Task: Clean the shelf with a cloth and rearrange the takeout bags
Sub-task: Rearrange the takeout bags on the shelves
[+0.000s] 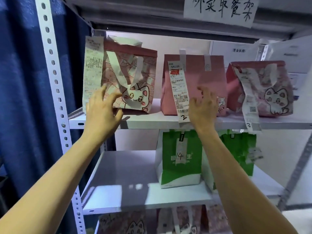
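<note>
**Operator:** White metal shelf (pixel 168 121) against a blue curtain (pixel 20 81), several tiers, with a handwritten paper sign (pixel 221 9) taped above. I have both hands raised to the upper tier, where three pink takeout bags stand in a row.

**Partner:** Where do the bags sit from your hands?

**Operator:** My left hand (pixel 103 108) is right in front of the cat bag (pixel 133 81), at its lower left corner, fingers spread and loosely curved. I can't tell whether the tips touch the bag or its long receipt (pixel 92 73). My right hand (pixel 203 107) is in front of the plain pink bag (pixel 202 83), just right of the receipt marked 2 (pixel 179 92), fingers also spread, gripping nothing.

**Partner:** And the third?

**Operator:** The bag marked 3 (pixel 263 88) stands well off beyond my right hand, leaning slightly. Neither hand is near it.

**Partner:** So which goes first?

**Operator:** I judge each hand takes the bag straight ahead of it: left nearer the cat bag, right nearer the plain one. Both stand upright, broad faces toward me, so the reach is forward and slightly up.

**Partner:** Any cloth?

**Operator:** None in view. Below my arms, green bags (pixel 182 159) sit on the next tier.
</note>
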